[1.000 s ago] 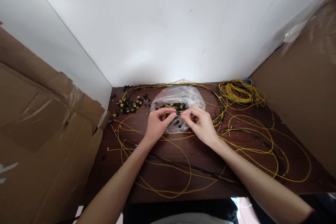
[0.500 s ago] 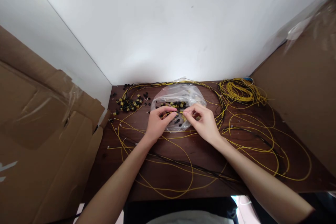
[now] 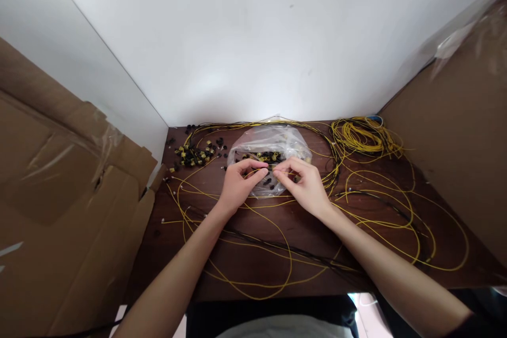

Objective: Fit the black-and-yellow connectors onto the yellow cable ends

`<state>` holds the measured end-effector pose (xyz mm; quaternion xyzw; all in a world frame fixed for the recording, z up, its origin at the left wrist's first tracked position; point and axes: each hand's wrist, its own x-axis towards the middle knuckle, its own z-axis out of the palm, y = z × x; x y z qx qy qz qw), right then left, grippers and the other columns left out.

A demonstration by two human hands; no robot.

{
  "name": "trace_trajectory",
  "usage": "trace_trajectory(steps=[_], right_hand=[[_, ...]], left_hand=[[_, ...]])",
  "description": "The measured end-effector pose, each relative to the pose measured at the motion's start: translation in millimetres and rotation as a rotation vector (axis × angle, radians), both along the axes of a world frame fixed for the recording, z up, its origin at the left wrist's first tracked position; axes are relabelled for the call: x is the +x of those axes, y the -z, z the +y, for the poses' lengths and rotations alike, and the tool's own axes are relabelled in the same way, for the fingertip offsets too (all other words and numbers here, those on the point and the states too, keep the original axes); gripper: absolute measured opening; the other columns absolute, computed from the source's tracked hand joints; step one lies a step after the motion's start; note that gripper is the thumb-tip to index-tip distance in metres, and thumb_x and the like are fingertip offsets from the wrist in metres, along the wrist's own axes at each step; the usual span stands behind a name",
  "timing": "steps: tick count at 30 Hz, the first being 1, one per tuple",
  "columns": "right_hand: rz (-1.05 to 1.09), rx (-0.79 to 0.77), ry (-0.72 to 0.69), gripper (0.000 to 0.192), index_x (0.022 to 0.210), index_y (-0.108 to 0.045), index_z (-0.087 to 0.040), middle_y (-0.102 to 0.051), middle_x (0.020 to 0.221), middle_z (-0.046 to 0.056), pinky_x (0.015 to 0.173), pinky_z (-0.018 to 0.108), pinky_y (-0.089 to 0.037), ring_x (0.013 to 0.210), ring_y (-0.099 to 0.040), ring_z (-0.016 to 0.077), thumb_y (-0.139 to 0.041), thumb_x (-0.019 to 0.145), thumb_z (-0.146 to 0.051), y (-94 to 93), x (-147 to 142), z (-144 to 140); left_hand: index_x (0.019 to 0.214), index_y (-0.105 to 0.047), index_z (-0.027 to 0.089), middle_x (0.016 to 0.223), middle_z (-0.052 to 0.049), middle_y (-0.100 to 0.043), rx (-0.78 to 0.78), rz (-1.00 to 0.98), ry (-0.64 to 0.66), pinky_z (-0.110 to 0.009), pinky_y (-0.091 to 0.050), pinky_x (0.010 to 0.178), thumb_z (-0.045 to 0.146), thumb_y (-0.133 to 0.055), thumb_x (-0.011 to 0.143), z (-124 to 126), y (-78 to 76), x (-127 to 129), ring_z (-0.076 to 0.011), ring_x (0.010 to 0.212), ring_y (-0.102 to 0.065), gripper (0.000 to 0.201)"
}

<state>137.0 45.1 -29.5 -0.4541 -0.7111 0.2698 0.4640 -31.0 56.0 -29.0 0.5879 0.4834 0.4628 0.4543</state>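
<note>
Thin yellow cable (image 3: 273, 169) runs between the two hands at the middle of the dark brown wooden table (image 3: 301, 232), over the near edge of a clear crumpled plastic bag (image 3: 269, 142) that holds small black and yellow connector pieces. Left hand (image 3: 237, 187) pinches the cable with thumb and forefinger closed tight on it, the other fingers curled under; right hand (image 3: 304, 185) pinches it the same way, fingertips almost touching those of the left. Whether a small connector sits between the fingertips cannot be told, as it is too small to see. Both forearms reach in from 6 o'clock.

At 10 o'clock from the hands lies a loose heap of small black and yellow connectors (image 3: 194, 155). At 2 o'clock, near the far right corner, sits a tangled coil of yellow cable (image 3: 364, 137). Long loops of yellow and black cable (image 3: 396, 222) sprawl over the table from 3 o'clock round to 7 o'clock. Brown cardboard sheets (image 3: 59, 185) stand at 9 o'clock, a brown cardboard panel (image 3: 455, 132) at 3 o'clock, and a plain white wall (image 3: 245, 37) rises at 12 o'clock
</note>
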Motion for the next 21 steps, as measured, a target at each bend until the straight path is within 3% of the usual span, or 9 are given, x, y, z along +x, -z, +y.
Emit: trace_trajectory(steps=[9,21], right_hand=[[0.049,-0.013,0.097,0.012,0.075,-0.065,-0.017,-0.065,0.074,0.002,0.064,0.027,-0.044,0.069,-0.058,0.0143,-0.059,0.082,-0.025,-1.1,4.1,2.5],[0.056,-0.042,0.036,0.013,0.080,-0.067,-0.018,-0.066,0.077,0.003,0.063,0.028,-0.045,0.069,-0.058,0.0151,-0.058,0.082,-0.028,0.0,2.5,1.3]], left_hand=[[0.083,-0.072,0.015,0.074,-0.004,-0.068,0.015,0.049,-0.049,-0.023,-0.041,0.058,0.027,-0.070,0.071,0.7,-0.9,-1.1,-0.0107,0.060,-0.053,0.017],[0.081,-0.071,0.014,0.081,-0.006,-0.070,0.025,0.014,-0.027,-0.025,-0.045,0.064,0.028,-0.070,0.070,1.4,0.2,-0.8,-0.0133,0.067,-0.058,0.017]])
